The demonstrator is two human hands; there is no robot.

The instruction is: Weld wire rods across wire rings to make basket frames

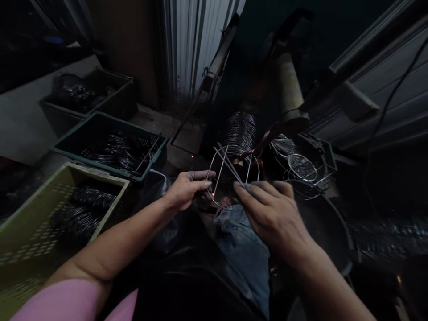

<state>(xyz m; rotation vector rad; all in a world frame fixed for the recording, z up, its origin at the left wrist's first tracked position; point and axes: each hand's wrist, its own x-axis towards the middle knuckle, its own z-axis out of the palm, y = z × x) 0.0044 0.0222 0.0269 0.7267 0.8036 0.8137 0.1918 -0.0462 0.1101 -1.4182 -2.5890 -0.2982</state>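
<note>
My left hand [192,189] pinches the rim of a round wire frame [218,178] between thumb and fingers. Curved wire and straight cross-pieces make up this frame, which stretches across the gap between my hands. Several thin metal rods [230,165] stick out from under the fingers of my right hand [270,205], pointing up and to the left across the frame. That hand is closed, its palm turned down. Just beyond both hands lies a thick stack of dark wire rings [240,129] on a bar. Whether the frame touches the stack I cannot tell.
Plastic crates stand at the left: a yellow one [20,227] and a green one [100,156] with dark wire pieces, and another dark crate [90,107] behind. At the right, finished-looking wire pieces [302,167] rest above a round tub [334,223]. A metal roller [290,84] rises ahead.
</note>
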